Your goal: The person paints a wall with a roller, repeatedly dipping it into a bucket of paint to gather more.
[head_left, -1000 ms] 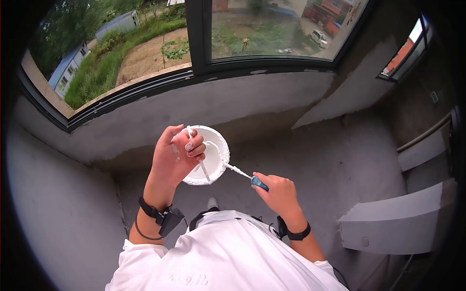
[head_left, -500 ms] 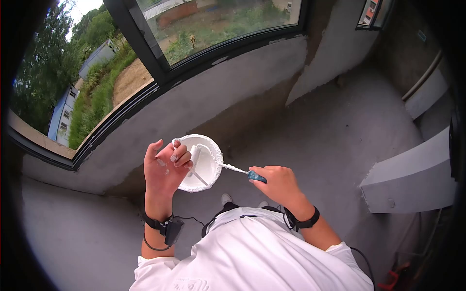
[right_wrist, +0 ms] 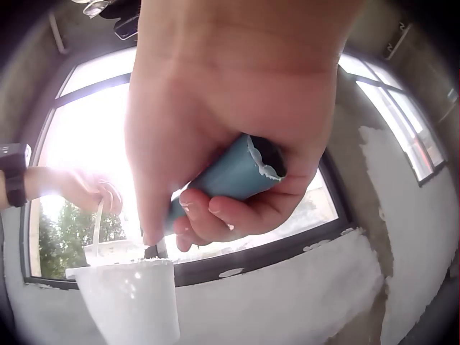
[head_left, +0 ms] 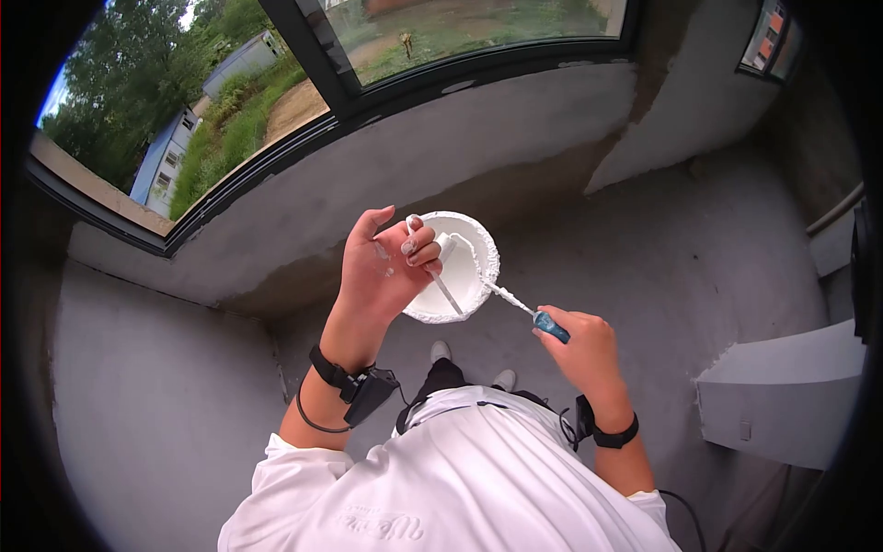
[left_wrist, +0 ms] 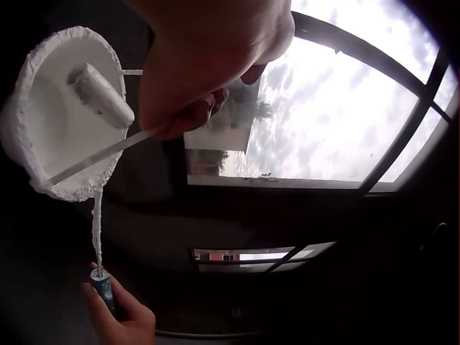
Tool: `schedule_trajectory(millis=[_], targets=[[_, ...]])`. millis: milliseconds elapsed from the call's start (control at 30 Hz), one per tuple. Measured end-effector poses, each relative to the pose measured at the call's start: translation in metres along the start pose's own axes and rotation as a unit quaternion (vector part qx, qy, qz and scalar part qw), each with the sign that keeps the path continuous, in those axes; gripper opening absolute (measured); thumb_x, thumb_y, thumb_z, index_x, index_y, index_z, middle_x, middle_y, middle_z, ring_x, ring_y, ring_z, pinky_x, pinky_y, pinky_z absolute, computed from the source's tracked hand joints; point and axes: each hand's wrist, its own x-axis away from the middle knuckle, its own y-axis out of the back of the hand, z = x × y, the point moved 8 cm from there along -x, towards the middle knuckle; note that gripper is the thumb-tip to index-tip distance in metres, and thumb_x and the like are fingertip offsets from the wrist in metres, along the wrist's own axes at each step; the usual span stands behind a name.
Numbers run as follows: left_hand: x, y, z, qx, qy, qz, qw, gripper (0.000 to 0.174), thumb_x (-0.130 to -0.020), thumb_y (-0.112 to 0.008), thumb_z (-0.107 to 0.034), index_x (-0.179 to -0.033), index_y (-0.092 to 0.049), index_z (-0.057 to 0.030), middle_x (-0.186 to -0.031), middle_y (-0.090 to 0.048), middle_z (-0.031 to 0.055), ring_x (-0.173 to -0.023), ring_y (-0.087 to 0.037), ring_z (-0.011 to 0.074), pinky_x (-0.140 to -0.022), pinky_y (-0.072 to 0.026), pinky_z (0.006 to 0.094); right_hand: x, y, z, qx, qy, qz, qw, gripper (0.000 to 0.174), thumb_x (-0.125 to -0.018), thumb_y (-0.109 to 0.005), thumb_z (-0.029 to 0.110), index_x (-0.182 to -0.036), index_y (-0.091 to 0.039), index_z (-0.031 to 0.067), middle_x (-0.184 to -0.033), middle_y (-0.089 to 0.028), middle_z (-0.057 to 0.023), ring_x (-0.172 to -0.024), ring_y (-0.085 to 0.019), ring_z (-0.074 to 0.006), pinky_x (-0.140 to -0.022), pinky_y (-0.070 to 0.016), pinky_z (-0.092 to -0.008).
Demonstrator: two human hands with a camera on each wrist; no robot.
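A white bucket (head_left: 490,248) with a paint-crusted rim hangs in front of the person's body. My left hand (head_left: 386,267), spotted with white paint, grips the bucket's pale strap handle (head_left: 446,293) with curled fingers, its thumb sticking out. From the right, my right hand (head_left: 584,348) holds the blue grip (head_left: 552,327) of a paint roller. The roller's coated rod crosses the bucket rim, and its white roller sleeve (left_wrist: 104,95) lies inside the bucket in the left wrist view. In the right wrist view, fingers wrap the blue grip (right_wrist: 233,172) beside the bucket wall (right_wrist: 129,302).
A dark-framed window (head_left: 340,101) spans the wall ahead, above a partly whitened lower wall (head_left: 478,129). Bare grey floor (head_left: 635,248) stretches to the right, where a grey boxed ledge (head_left: 777,396) juts out. The person's shoes (head_left: 441,350) show beneath the bucket.
The head view swung left and then partly back, shifting everything in frame. Both hands keep their holds on the bucket handle and the paint roller, whose sleeve stays in the bucket.
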Motion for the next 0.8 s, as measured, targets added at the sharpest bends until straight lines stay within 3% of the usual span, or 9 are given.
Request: schedule_trajectory(millis=[100, 200, 333, 433, 533, 600, 700, 800], targets=[[-0.002, -0.005, 0.007, 0.031, 0.012, -0.024, 0.999, 0.03, -0.098, -0.049, -0.037, -0.096, -0.05, -0.007, -0.072, -0.039, 0.0002, -0.068, -0.038, 0.015, -0.071, -0.0359, 0.0336, -0.001, -0.001, -0.01, 0.033, -0.033, 0.023, 0.999, 0.028, -0.087, -0.078, 0.025, -0.113, -0.076, 0.0169, -0.08, -0.071, -0.0097, -0.072, -0.069, -0.032, -0.065, -0.0536, -0.0424], [-0.006, -0.009, 0.01, 0.02, 0.005, -0.016, 1.0, 0.03, -0.098, -0.049, -0.037, -0.096, -0.05, -0.0067, -0.072, -0.039, 0.0001, -0.068, -0.038, 0.0149, -0.072, -0.0359, 0.0334, -0.001, 0.007, -0.007, 0.046, -0.013, 0.015, 0.999, 0.028, -0.087, -0.078, 0.026, -0.113, -0.075, 0.0163, -0.079, -0.07, -0.0101, -0.072, -0.069, -0.0324, -0.065, -0.0532, -0.0423], [-0.006, -0.01, 0.005, 0.038, 0.014, -0.004, 0.999, 0.03, -0.097, -0.05, -0.036, -0.097, -0.05, -0.0058, -0.072, -0.039, 0.0001, -0.067, -0.038, 0.0151, -0.072, -0.0361, 0.0334, -0.002, -0.001, -0.012, -0.014, -0.027, 0.016, 0.999, 0.027, -0.086, -0.079, 0.026, -0.111, -0.075, 0.0153, -0.077, -0.068, -0.0101, -0.071, -0.068, -0.0321, -0.064, -0.0524, -0.0426], [-0.009, -0.014, 0.007, 0.041, 0.006, -0.016, 0.999, 0.03, -0.097, -0.05, -0.036, -0.097, -0.05, -0.0061, -0.071, -0.039, -0.0001, -0.066, -0.038, 0.0149, -0.071, -0.0354, 0.0332, -0.003, 0.008, -0.005, 0.049, -0.008, 0.009, 0.999, 0.026, -0.086, -0.079, 0.025, -0.11, -0.076, 0.0151, -0.077, -0.068, -0.0098, -0.069, -0.067, -0.0308, -0.063, -0.0517, -0.0417], [-0.005, -0.017, 0.007, 0.036, -0.001, -0.025, 0.999, 0.031, -0.097, -0.049, -0.037, -0.097, -0.05, -0.0062, -0.071, -0.039, -0.0004, -0.066, -0.037, 0.0146, -0.07, -0.0351, 0.033, -0.001, 0.005, -0.007, -0.063, -0.006, -0.013, 0.998, 0.027, -0.085, -0.08, 0.023, -0.111, -0.077, 0.0152, -0.075, -0.067, -0.0089, -0.066, -0.066, -0.0292, -0.061, -0.051, -0.0403], [-0.005, -0.012, 0.001, 0.036, -0.006, -0.029, 0.999, 0.031, -0.097, -0.049, -0.037, -0.097, -0.05, -0.0063, -0.07, -0.038, -0.0006, -0.066, -0.037, 0.0143, -0.069, -0.035, 0.0328, -0.005, 0.002, -0.008, 0.057, 0.023, -0.015, 0.998, 0.029, -0.084, -0.081, 0.023, -0.112, -0.078, 0.0152, -0.074, -0.067, -0.0087, -0.065, -0.066, -0.0285, -0.06, -0.0503, -0.039], [-0.003, -0.012, 0.002, 0.03, 0.011, 0.02, 0.999, 0.03, -0.1, -0.044, -0.038, -0.09, -0.051, -0.0106, -0.067, -0.039, -0.002, -0.063, -0.038, 0.0132, -0.07, -0.0379, 0.0324, -0.006, 0.003, -0.005, -0.022, 0.026, -0.013, 0.999, 0.03, -0.084, -0.082, 0.024, -0.112, -0.078, 0.0142, -0.07, -0.063, -0.0082, -0.062, -0.063, -0.0282, -0.058, -0.0481, -0.0392], [0.007, -0.023, -0.006, 0.011, 0.006, 0.048, 0.999, 0.032, -0.099, -0.045, -0.042, -0.092, -0.05, -0.0108, -0.068, -0.038, -0.0032, -0.063, -0.036, 0.0116, -0.068, -0.0358, 0.0302, -0.008, 0.005, 0.001, 0.036, 0.022, -0.015, 0.999, 0.03, -0.083, -0.082, 0.02, -0.112, -0.078, 0.0139, -0.068, -0.061, -0.0079, -0.058, -0.06, -0.0266, -0.055, -0.0456, -0.0384]])
